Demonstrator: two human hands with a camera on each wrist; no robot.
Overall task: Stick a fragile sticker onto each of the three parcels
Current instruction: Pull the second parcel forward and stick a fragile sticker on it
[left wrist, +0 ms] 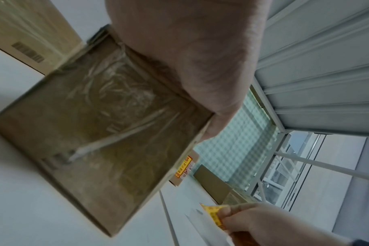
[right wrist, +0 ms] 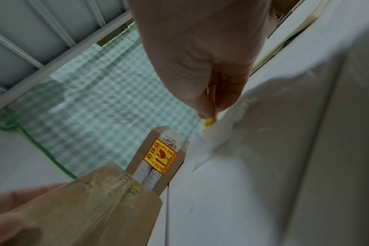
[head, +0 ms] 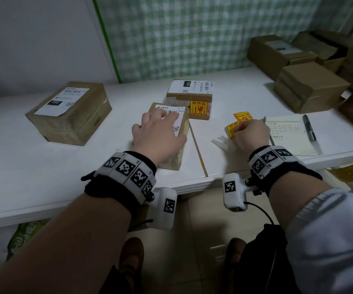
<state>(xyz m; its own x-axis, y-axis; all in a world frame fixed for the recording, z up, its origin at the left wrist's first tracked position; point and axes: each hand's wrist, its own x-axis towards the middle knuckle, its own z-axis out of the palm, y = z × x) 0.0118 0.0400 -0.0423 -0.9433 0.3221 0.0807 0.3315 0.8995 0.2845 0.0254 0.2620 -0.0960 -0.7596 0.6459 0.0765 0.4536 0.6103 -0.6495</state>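
Note:
Three brown parcels lie on the white table. The large parcel sits at the left. The back parcel carries a yellow fragile sticker on its front face. My left hand rests on top of the middle parcel, fingers spread over its white label. My right hand pinches a yellow fragile sticker just right of that parcel, above white backing paper. In the right wrist view the thumb and fingers squeeze the sticker.
A second loose yellow sticker lies behind my right hand. A notebook with a pen lies at the right. Several brown boxes are stacked at the back right. A green checked curtain hangs behind the table.

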